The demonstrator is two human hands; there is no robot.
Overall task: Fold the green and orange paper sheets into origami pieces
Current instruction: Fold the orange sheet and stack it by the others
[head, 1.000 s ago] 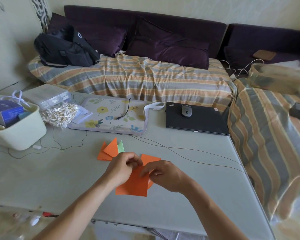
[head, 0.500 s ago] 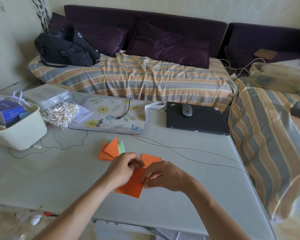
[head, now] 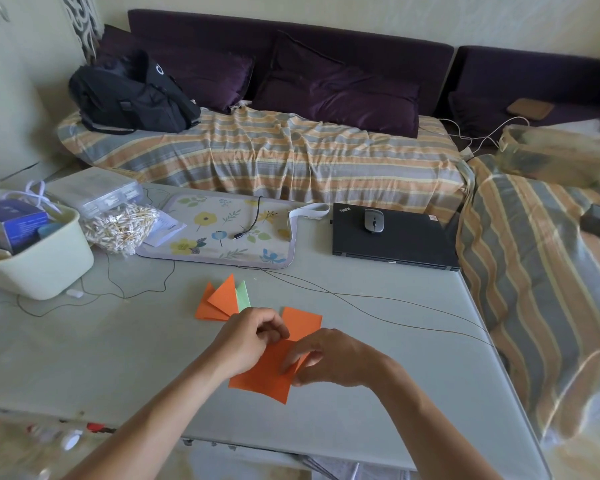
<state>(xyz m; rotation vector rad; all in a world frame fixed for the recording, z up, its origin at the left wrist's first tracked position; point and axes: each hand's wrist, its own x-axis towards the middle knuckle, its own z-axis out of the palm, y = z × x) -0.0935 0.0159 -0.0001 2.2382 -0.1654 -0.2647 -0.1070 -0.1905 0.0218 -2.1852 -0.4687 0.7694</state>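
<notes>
I hold the orange sheet [head: 262, 375] over the near middle of the table [head: 118, 358], one hand on each side, so that I can turn and crease it without it sliding. My left hand [head: 246, 341] grips the sheet's far left edge with its fingers curled in toward the palm, the thumb seemingly on top; it serves as the anchor. My right hand [head: 329, 362] comes in from the right, and its fingers [head: 293, 362] curl down onto the sheet's right corner, pinching a small flap there, which I judge to be the start of a fold. The near corner of the sheet hangs free toward me.

Just beyond my left hand lie the finished folded pieces [head: 219, 301], orange triangles fanned with a green piece [head: 243, 294] tucked beside them, parked far enough to stay out of my way. A second orange sheet [head: 303, 320] lies flat just beyond my hands, within easy reach, I suppose as the next to fold. A thin cable [head: 378, 299] crosses the table beyond it.
</notes>
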